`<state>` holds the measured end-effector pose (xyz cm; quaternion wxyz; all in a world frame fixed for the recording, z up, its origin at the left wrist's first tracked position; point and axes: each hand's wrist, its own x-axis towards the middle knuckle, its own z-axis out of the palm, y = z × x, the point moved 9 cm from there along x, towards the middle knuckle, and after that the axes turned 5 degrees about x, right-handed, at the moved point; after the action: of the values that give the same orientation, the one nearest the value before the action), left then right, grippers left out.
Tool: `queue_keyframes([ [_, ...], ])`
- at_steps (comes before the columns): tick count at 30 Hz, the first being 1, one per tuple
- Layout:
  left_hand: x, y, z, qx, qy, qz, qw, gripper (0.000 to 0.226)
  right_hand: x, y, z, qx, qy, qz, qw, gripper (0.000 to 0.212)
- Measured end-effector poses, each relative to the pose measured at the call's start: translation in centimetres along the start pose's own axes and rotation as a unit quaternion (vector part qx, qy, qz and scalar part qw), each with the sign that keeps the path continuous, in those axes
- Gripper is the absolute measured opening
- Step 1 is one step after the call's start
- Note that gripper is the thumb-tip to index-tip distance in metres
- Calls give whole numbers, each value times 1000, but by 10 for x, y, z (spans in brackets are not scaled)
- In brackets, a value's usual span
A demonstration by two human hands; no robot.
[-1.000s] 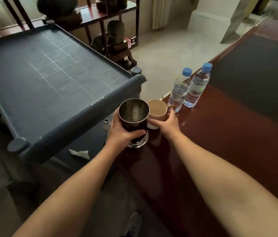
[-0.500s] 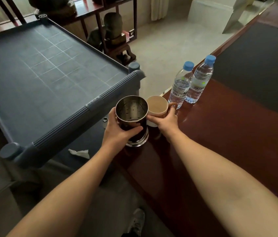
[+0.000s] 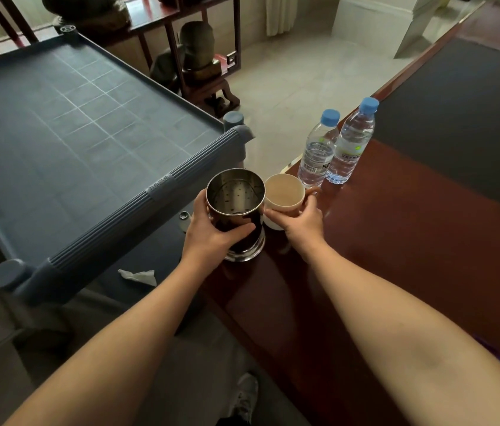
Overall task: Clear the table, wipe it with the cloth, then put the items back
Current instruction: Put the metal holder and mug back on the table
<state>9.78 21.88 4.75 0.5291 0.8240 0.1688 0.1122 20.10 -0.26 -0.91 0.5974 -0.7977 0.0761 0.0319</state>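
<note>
Four things are sitting on the table (image 3: 411, 241) at twelve o'clock. Your left hand (image 3: 208, 232) is gripping the metal can (image 3: 236, 207), your right hand (image 3: 302, 221) the cup (image 3: 284, 192); two bottles (image 3: 334, 146) are waiting, wiping not begun.

Hotel-like room, service cart (image 3: 89, 142), polished wooden table (image 3: 411, 241), carved shelf (image 3: 199, 50)

Not much moved tbh: the metal canister (image 3: 236, 210) in the left hand (image 3: 212, 232) now sits a bit higher off the table (image 3: 411, 241) than a second ago.
</note>
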Motion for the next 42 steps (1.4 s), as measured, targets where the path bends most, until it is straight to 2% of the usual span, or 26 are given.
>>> queue_keyframes([
  [7, 2, 31, 13, -13, -15, 35, 999, 89, -5, -10, -43, 13, 23, -1, 1000, 96],
  [16, -17, 93, 59, -27, -46, 81, 995, 91, -29, -29, -138, 36, 73, -16, 997, 101],
  [27, -75, 173, 147, -43, -124, 138, 982, 93, -78, -36, -279, 40, 170, -33, 984, 89],
  [36, -117, 230, 226, -53, -184, 199, 961, 84, -111, -22, -380, 30, 223, -22, 974, 96],
  [42, -129, 267, 295, -64, -243, 221, 942, 93, -118, -13, -449, 49, 275, -11, 960, 105],
])
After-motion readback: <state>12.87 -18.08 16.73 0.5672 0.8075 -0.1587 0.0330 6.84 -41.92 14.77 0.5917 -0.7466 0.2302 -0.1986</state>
